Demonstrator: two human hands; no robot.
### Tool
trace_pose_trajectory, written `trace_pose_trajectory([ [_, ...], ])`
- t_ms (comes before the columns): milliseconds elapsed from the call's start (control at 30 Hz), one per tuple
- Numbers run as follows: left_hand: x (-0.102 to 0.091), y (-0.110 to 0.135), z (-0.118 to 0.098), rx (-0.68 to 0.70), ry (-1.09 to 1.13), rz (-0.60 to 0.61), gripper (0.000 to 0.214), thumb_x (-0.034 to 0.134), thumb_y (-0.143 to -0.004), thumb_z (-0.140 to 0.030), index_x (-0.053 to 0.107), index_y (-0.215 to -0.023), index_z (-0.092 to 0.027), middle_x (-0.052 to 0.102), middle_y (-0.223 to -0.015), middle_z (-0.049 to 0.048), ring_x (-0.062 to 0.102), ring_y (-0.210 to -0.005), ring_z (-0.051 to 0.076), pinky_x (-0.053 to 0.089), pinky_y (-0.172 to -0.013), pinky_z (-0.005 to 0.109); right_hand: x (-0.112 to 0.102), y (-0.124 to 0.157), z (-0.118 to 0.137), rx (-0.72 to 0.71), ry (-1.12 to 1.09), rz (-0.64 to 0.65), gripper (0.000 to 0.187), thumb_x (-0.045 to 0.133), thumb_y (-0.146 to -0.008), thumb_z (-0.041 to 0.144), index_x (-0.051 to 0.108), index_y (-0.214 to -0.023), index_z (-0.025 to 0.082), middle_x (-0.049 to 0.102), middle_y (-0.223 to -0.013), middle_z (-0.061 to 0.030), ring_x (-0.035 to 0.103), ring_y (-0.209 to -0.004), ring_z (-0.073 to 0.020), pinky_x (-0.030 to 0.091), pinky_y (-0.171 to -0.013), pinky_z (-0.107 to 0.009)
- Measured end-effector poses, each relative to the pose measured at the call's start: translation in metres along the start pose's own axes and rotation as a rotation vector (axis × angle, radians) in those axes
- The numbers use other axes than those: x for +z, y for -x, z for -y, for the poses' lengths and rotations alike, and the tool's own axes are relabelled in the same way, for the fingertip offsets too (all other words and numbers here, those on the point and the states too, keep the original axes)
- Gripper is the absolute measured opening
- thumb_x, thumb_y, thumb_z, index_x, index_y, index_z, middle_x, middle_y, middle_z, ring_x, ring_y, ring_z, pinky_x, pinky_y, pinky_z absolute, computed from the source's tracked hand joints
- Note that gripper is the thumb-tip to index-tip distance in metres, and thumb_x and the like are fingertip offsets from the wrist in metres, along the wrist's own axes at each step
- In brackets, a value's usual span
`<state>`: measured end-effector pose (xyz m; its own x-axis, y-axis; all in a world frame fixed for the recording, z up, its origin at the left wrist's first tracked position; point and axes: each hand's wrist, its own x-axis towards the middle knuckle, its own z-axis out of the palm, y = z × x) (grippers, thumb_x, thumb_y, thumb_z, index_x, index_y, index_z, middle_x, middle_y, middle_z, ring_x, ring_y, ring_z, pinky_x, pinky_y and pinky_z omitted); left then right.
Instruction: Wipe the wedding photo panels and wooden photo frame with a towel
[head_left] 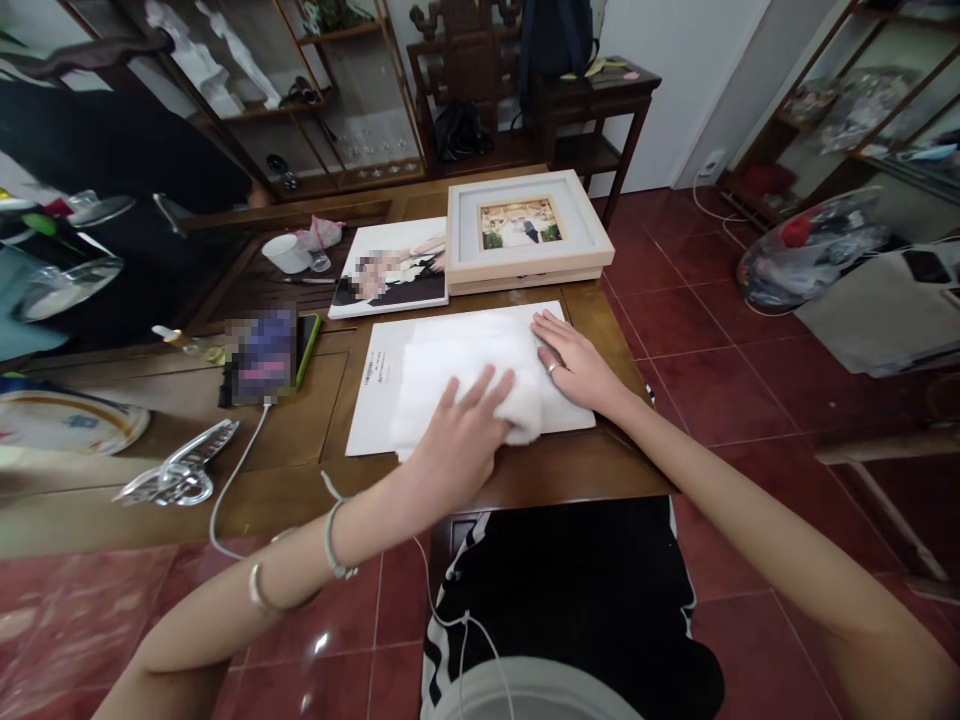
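Observation:
A white cloth (439,370) lies folded over a flat white panel (369,415) near the table's front edge; small printed text shows at the panel's left side. Fingers spread, my left hand (465,430) rests on top of the cloth. My right hand (574,365), wearing a ring, is laid flat on the panel's right part, its fingertips by the cloth's edge. Behind the panel are a photo print panel (397,265) and a pale wooden picture frame (529,230) with a photo in it, stacked on another frame-like piece.
On the table's left are a phone (262,355) with a charging cable, a clear hair clip (184,465), a dropper bottle (187,343), a white cup (286,253) and a patterned plate (71,415). Chairs and shelves stand behind. Bags (810,250) sit on the floor at right.

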<state>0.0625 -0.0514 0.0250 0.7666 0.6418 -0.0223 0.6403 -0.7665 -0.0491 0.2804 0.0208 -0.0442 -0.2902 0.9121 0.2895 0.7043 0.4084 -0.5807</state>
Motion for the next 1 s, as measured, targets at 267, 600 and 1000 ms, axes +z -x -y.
trace_pose_trajectory([
  [267, 0.019, -0.069, 0.047, -0.143, -0.034, -0.091, 0.030, 0.047, -0.097, -0.026, 0.070, -0.113, -0.015, 0.034, -0.156, 0.0161, 0.028, -0.145, 0.038, 0.030, -0.110, 0.067, -0.001, 0.001, 0.002, 0.007, 0.007, -0.001, 0.048, 0.041, -0.094, 0.028, 0.052, -0.139, 0.015, 0.046, -0.150, -0.0116, 0.034, -0.145, -0.0285, 0.029, -0.119, -0.054],
  [600, 0.010, -0.002, -0.008, 0.021, -0.116, -0.026, 0.015, 0.061, -0.089, -0.017, 0.075, -0.094, -0.018, 0.040, -0.152, 0.0147, 0.038, -0.139, 0.042, 0.041, -0.104, 0.065, -0.001, 0.000, 0.004, 0.015, 0.024, 0.006, 0.048, 0.041, -0.093, 0.025, 0.055, -0.136, 0.010, 0.047, -0.149, -0.0141, 0.035, -0.144, -0.0274, 0.028, -0.120, -0.050],
  [1000, 0.000, 0.014, 0.022, -0.087, 0.058, -0.087, 0.037, 0.046, -0.082, 0.003, 0.071, -0.103, -0.015, 0.029, -0.158, 0.0128, 0.030, -0.144, 0.037, 0.038, -0.109, 0.061, -0.001, 0.000, 0.002, 0.001, 0.021, -0.008, 0.047, 0.042, -0.093, 0.024, 0.055, -0.136, 0.012, 0.048, -0.149, -0.0133, 0.036, -0.144, -0.0276, 0.029, -0.120, -0.052],
])
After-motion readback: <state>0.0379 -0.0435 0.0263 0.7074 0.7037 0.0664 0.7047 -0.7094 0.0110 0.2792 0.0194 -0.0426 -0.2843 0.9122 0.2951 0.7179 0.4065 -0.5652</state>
